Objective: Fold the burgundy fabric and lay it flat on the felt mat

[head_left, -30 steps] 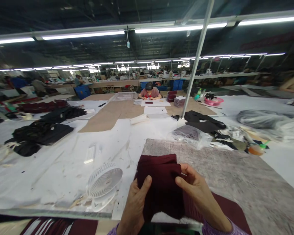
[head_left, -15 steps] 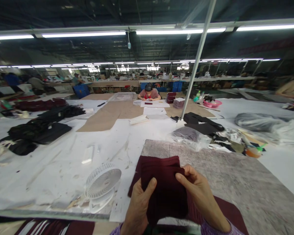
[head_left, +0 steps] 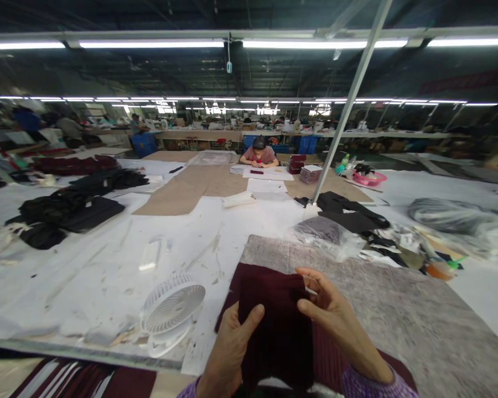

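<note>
Head view: gripping a bundle of dark maroon layered cloth (head_left: 276,320) with left hand (head_left: 230,345), thumb pressed over the front by the left side. Touching the upper right edge with right hand (head_left: 338,326), thumb and fingers curved about it; cannot tell whether pinched firmly or merely resting there. Held upright over the near part of the bench (head_left: 108,260), in front of a mottled grey sheet (head_left: 406,293). Could fan out or slip out of line, most likely from loose layers at the right and too much reliance on the left thumb. Might also shed a piece onto the larger flat maroon cloth (head_left: 400,370) below, hard to pick out there because of the matching colour. Flanked at left by a round white slatted plastic grille (head_left: 176,309); backed farther out by a clear plastic bag of grey cloth (head_left: 321,229) and a seated person (head_left: 259,156).
</note>
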Available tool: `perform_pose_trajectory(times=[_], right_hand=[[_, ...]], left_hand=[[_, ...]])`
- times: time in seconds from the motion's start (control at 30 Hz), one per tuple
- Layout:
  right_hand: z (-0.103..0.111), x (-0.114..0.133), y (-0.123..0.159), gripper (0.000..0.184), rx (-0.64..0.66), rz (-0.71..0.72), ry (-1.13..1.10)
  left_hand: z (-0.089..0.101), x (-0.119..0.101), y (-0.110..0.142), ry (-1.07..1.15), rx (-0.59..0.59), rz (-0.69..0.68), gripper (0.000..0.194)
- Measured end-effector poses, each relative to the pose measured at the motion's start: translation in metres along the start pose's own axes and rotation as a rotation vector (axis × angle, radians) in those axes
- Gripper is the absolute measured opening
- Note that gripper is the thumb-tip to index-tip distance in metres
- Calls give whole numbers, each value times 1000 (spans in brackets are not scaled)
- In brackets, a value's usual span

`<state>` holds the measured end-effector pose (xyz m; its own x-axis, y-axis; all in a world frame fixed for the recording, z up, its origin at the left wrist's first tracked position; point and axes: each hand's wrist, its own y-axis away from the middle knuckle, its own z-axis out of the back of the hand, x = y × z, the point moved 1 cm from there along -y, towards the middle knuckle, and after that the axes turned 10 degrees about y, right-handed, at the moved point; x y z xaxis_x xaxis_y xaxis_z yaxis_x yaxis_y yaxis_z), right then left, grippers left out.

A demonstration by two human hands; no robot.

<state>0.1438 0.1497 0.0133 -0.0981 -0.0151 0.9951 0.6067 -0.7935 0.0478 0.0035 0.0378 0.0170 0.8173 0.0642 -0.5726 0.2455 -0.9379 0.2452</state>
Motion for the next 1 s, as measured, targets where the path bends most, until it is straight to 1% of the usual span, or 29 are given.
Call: perform_pose_trajectory(times=[0.1,0.17,0.23,0.3,0.4,0.47,0.63,0.7,0.8,0.9,1.0], right_hand=[[-1,0,-2,46,30,-10,-16],[-3,-1,-2,48,53,-24,-61],[-6,-2,-1,51,70,-36,-126],[-8,-2,-1,48,86,-25,-168],[-12,-4,0,36,103,-8,-111],[-13,-8,-1,30,89,-31,-48],[-12,-20,-5,32,11,-66,-4],[-11,-21,-7,31,14,-71,12],[-11,-19,-9,30,18,-73,59],[-11,-18,-9,32,34,-78,84],[-11,-17,-8,33,49,-81,94]], left_hand=[[4,-1,-2,-1,-25,-3,34],[7,-1,-5,-4,-49,-17,32],[8,0,-7,-1,-61,-23,34],[8,-1,-9,4,-58,-31,35],[6,0,-12,-6,-61,-49,31],[4,0,-14,-20,-70,-66,29],[5,-6,-21,-79,-19,-194,30],[7,-12,-24,-95,-63,-218,28],[6,-20,-27,-78,-104,-212,26],[3,-27,-28,-57,-68,-180,31],[3,-29,-30,-49,-61,-146,34]])
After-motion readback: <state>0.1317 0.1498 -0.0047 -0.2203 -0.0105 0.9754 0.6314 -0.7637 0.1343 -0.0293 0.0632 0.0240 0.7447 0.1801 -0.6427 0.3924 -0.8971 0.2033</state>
